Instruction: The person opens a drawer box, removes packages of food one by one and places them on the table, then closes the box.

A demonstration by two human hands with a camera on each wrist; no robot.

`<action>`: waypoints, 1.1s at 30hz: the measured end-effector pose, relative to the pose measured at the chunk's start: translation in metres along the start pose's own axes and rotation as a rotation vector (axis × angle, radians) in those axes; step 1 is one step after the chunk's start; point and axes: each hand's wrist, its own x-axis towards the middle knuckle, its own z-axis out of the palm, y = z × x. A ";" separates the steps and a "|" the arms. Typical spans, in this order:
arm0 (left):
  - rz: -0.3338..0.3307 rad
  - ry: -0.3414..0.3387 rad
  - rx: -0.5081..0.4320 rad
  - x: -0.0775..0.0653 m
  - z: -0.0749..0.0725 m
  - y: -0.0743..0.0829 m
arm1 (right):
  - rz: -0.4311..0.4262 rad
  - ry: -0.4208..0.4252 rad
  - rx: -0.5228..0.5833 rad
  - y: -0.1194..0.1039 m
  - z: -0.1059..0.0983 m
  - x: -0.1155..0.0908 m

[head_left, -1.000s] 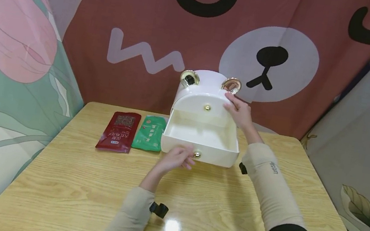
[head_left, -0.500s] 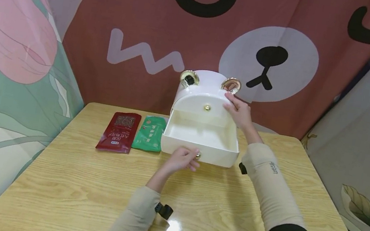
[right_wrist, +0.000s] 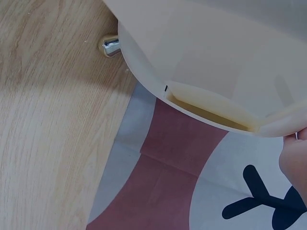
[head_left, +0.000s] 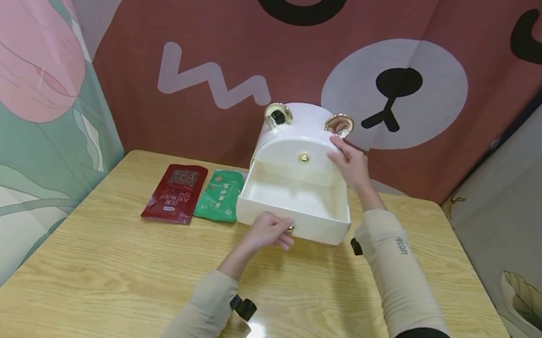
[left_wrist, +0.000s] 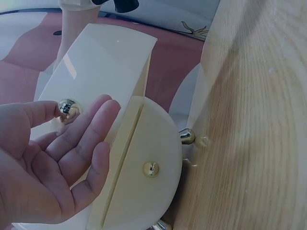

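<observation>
A white plastic drawer box (head_left: 296, 118) with two round gold pieces at its curved far end stands on the wooden table. Its large drawer (head_left: 294, 223) is pulled out, its white inside showing. My left hand (head_left: 266, 230) pinches that drawer's gold knob (left_wrist: 69, 109) between thumb and index finger; the other fingers extend past it. My right hand (head_left: 353, 167) grips the box's curved edge on the right, thumb against the front face. A second gold knob (head_left: 304, 157) sits on the curved front section. Only part of the right hand shows in the right wrist view.
Left of the box lie a green packet (head_left: 220, 195) and a dark red packet (head_left: 175, 192), side by side on the wooden table (head_left: 127, 270). A red curtain (head_left: 221, 13) with a bear pattern hangs behind; patterned curtains flank both sides.
My left hand has moved slightly right and its thumb has come onto the drawer knob. The right hand, box, drawer and packets look unmoved.
</observation>
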 end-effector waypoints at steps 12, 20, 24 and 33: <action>-0.020 -0.001 0.003 0.004 0.003 0.004 | -0.008 0.008 0.010 0.001 0.000 0.000; -0.024 0.010 0.013 0.010 0.004 0.004 | 0.006 -0.018 0.000 -0.001 -0.002 0.000; -0.030 0.002 0.019 0.012 0.003 0.004 | 0.008 -0.014 -0.003 -0.001 -0.002 0.000; -0.035 -0.010 0.058 0.015 -0.002 0.005 | -0.022 -0.002 0.005 -0.001 -0.002 -0.001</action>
